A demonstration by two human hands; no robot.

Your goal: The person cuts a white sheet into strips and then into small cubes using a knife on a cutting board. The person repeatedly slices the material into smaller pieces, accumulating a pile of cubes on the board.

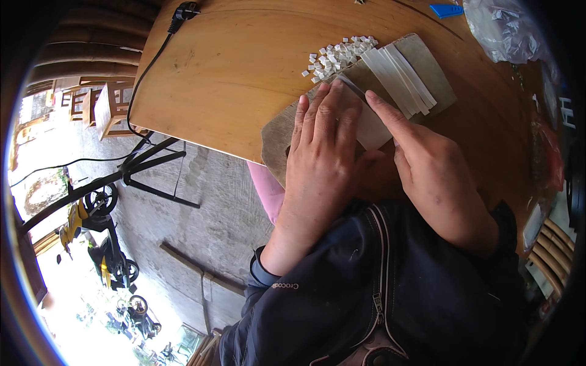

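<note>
My left hand (pixel 323 146) lies flat, fingers together, pressing a white strip (pixel 373 129) down on a worn wooden cutting board (pixel 434 68). My right hand (pixel 430 177) is beside it, its index finger stretched along the back of a knife blade (pixel 353 86) that stands just beyond my left fingertips. The knife's handle is hidden under my hands. Several long white strips (pixel 400 76) lie side by side on the board past the blade. A pile of small white cubes (pixel 339 56) sits at the board's far left edge, partly on the table.
The board rests on a round wooden table (pixel 232 67). A black cable with a plug (pixel 183 11) runs along its left rim. A blue object (pixel 447 10) and a clear plastic bag (pixel 503 27) lie at the far right. Wooden stools (pixel 104 107) and motorbikes (pixel 101 235) stand below on the left.
</note>
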